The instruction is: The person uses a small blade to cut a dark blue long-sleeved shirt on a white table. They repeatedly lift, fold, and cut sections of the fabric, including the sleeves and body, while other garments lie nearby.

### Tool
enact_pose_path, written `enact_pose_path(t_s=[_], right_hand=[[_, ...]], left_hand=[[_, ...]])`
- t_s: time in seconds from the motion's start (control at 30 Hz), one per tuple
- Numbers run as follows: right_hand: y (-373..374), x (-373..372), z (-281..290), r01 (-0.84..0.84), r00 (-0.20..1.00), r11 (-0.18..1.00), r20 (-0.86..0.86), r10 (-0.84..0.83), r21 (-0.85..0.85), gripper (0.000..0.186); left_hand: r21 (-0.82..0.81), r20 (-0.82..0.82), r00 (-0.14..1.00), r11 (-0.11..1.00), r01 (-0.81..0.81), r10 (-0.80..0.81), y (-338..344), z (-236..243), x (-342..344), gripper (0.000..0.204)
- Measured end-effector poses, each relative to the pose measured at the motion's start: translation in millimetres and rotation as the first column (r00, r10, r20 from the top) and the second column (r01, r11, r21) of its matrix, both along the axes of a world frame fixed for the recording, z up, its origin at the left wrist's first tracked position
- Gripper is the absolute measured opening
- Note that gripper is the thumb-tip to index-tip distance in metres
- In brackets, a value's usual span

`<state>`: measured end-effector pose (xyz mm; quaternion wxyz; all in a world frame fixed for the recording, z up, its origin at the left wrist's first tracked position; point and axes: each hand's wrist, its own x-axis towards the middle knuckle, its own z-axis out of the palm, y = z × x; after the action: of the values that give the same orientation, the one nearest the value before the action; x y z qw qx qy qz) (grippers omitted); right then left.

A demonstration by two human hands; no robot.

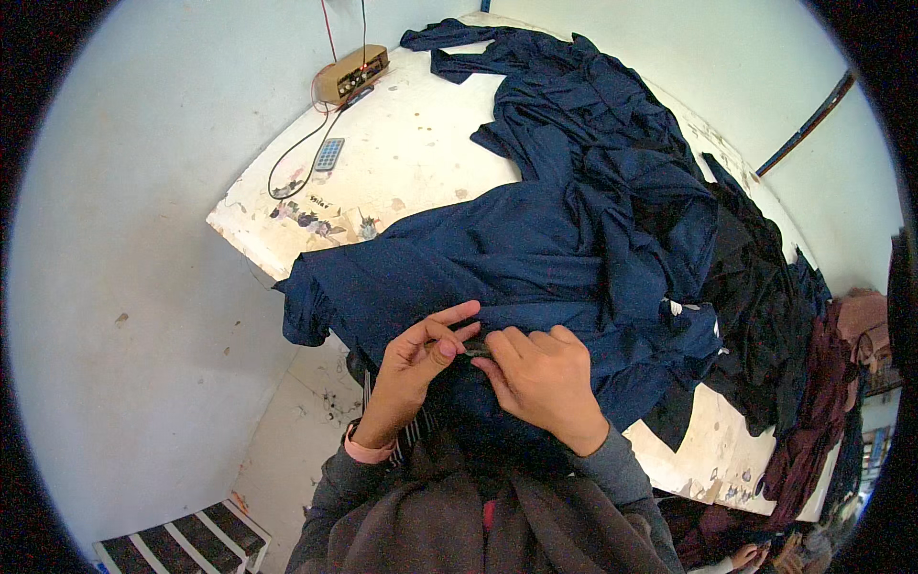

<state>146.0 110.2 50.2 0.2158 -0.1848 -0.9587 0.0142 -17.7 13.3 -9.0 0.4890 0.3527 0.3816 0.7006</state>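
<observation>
A large dark blue garment (497, 239) lies bunched over the table's near edge and hangs toward me. Both hands are above its near part. My right hand (550, 378) is closed round a small dark metallic tool (476, 351), most of it hidden in the fingers; its exact kind cannot be made out. Close by on the left, my left hand (416, 359) has its index and middle fingers stretched out over the cloth, the thumb bent beside them. Between these fingers no held thing shows clearly. The fingertips of the two hands are a short gap apart.
The pale, worn table (402, 153) meets the walls. A brown box-like device (354, 77) with wires and a small remote control (329, 154) sit at its far left. Black cloth (751, 316) and maroon cloth (813, 411) lie right. Another person's hands (748, 557) show lower right.
</observation>
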Motion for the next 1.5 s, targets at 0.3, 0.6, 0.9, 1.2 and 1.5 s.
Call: enact_pose_path(t_s=[0.3,0.6,0.9,1.2,1.5], right_hand=[[10,3,-34,0.169,0.944,0.736,-0.109,-0.313,-0.656,0.024],[12,0,-45,-0.339,0.821,-0.106,-0.239,-0.518,-0.935,0.014],[-16,21,-31,-0.373,0.773,-0.007,-0.306,-0.556,-0.928,0.014],[-18,36,-9,0.076,0.803,0.923,-0.525,-0.281,-0.378,0.030],[-9,47,3,-0.440,0.775,0.727,-0.632,0.011,-0.527,0.022]], left_hand=[[-0.092,0.035,0.993,0.990,-0.108,0.112,-3,-17,-1,0.019],[-0.330,0.051,0.924,0.867,0.373,-0.378,-48,22,42,0.025],[-0.187,0.029,0.928,0.914,-0.361,0.372,-3,13,65,0.020],[-0.053,-0.181,0.924,0.935,-0.352,0.337,0,20,73,0.021],[-0.221,-0.017,0.935,0.911,-0.348,0.353,1,21,64,0.019]])
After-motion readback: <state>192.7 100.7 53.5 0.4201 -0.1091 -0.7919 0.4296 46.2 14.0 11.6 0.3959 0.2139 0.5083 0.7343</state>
